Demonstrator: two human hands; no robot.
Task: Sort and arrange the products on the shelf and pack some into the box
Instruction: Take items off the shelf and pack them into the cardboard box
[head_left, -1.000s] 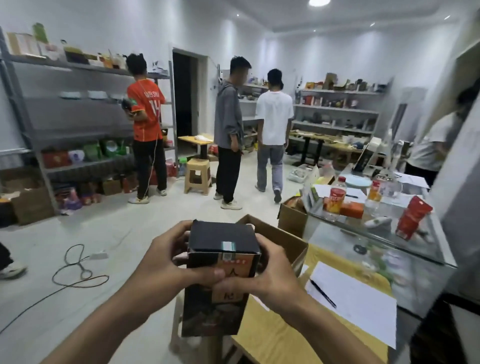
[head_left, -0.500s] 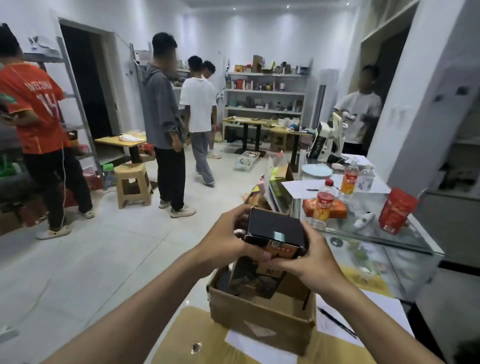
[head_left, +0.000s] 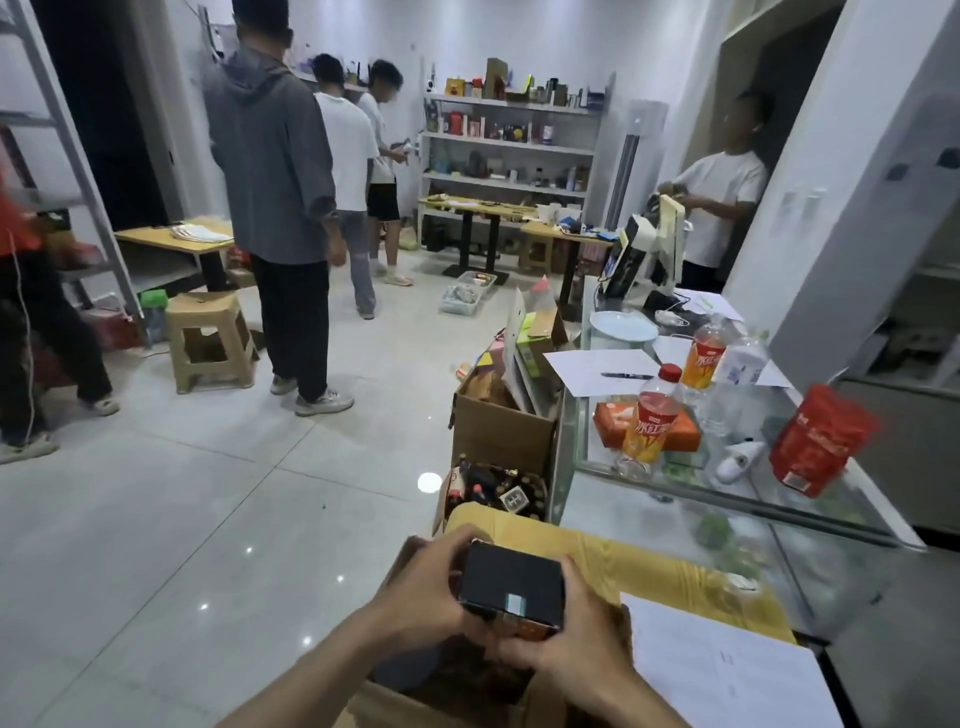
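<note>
A glass counter (head_left: 737, 501) is standing to the right, and a yellow table (head_left: 639, 564) is lying just in front of it, with a white sheet of paper (head_left: 727, 675) resting on its near end. An open cardboard box (head_left: 441, 709) is sitting at the table's left edge, directly under the hands; the frame's bottom edge is cutting off its near flap, and its inside is showing only as a dark blur.

A black carton (head_left: 511, 587) is hanging over that box's opening. Its black lid is facing up towards the camera, and a narrow orange-labelled face is pointing back at the person. Fingers are hiding everything below that strip, so the long axis seems to be running downward into the box, though its length cannot be told.

The left hand (head_left: 421, 592) is curling round the carton's left side and the right hand (head_left: 571, 634) is wrapping its right side, with their fingertips meeting beneath the orange face.
</note>
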